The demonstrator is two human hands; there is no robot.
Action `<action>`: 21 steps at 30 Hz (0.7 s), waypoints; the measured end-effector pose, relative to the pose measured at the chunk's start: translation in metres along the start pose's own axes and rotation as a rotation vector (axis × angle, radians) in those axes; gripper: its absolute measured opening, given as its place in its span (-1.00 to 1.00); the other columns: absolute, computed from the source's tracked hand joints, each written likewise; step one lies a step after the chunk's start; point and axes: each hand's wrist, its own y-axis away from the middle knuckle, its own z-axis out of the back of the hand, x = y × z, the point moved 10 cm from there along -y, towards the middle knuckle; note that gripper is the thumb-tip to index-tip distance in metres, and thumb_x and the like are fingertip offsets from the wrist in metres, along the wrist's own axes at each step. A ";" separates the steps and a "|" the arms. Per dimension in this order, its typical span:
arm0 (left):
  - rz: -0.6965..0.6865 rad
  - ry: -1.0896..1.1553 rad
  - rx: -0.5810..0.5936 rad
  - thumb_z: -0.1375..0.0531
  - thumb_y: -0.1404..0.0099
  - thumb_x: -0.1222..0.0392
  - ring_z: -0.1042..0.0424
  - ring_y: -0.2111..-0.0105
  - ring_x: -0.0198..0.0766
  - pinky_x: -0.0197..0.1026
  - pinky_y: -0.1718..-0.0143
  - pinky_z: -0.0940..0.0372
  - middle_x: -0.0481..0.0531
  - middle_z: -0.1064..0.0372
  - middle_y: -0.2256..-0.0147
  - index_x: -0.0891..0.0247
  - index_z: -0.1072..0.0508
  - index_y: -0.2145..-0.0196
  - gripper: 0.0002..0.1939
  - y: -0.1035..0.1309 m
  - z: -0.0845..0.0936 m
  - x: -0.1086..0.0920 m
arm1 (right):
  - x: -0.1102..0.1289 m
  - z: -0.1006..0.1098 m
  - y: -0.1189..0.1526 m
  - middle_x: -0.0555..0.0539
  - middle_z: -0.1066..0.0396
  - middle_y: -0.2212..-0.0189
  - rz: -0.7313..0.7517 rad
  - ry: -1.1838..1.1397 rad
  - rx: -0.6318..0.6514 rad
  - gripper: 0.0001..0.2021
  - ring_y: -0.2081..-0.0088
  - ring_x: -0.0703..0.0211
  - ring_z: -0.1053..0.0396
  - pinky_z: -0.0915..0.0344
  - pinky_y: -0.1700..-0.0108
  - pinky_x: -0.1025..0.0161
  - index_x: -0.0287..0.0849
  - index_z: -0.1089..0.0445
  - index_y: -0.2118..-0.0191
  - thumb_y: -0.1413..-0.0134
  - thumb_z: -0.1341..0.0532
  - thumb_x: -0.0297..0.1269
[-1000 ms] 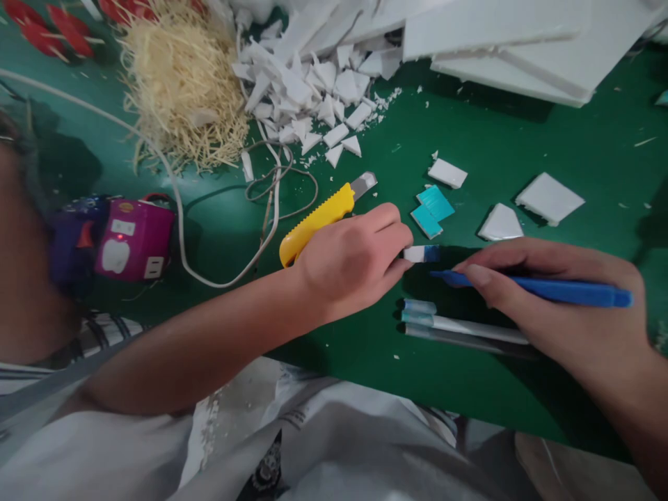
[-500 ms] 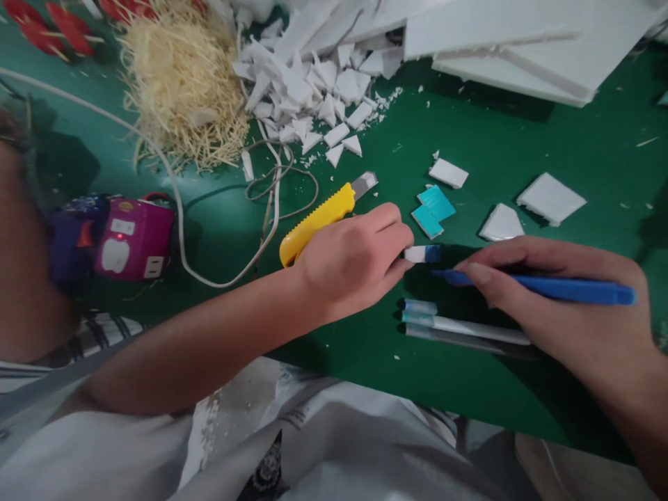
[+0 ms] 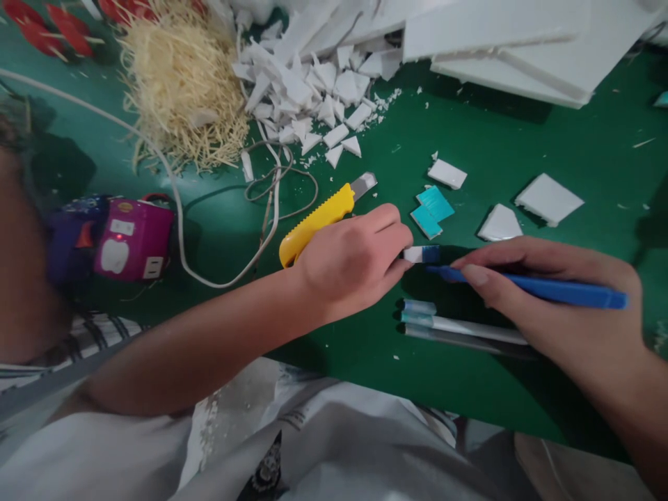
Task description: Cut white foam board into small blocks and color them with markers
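Note:
My left hand (image 3: 358, 254) pinches a small white foam piece (image 3: 413, 255) whose far end is coloured blue. A blue marker (image 3: 553, 288) lies in the closed fingers of my right hand (image 3: 568, 306), its tip close to the blue end of the foam; whether they touch I cannot tell. Just beyond the hands are turquoise-coloured foam pieces (image 3: 434, 210). Beside my left hand is a yellow utility knife (image 3: 318, 226) with its blade out. Below the hands lie a teal-capped white marker (image 3: 459, 327), a grey marker (image 3: 459, 339) and a loose blue cap (image 3: 419, 306).
White foam offcuts (image 3: 313, 90) and foam sheets (image 3: 501, 35) cover the back. Thin wooden sticks (image 3: 182, 83) are heaped at the upper left. A white cable (image 3: 175, 177) runs past a magenta power adapter (image 3: 134, 239). Plain foam pieces (image 3: 549, 200) lie at the right. Another person's arm (image 3: 31, 250) is at the far left.
My right hand and the blue marker have shifted slightly left, along the blue end of the foam piece. My left hand stays almost still, its grip unchanged.

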 end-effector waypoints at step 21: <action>-0.008 0.007 -0.030 -0.21 -0.52 0.18 -0.57 0.29 -0.21 -0.21 0.35 -0.35 0.03 -0.54 0.18 0.26 -0.57 0.19 -0.84 0.001 0.003 0.000 | -0.003 0.008 0.005 0.05 -0.60 0.44 -0.097 -0.064 -0.113 -0.93 0.52 0.18 -0.46 -0.42 0.45 0.22 0.09 -0.67 0.26 -0.20 -0.44 -0.10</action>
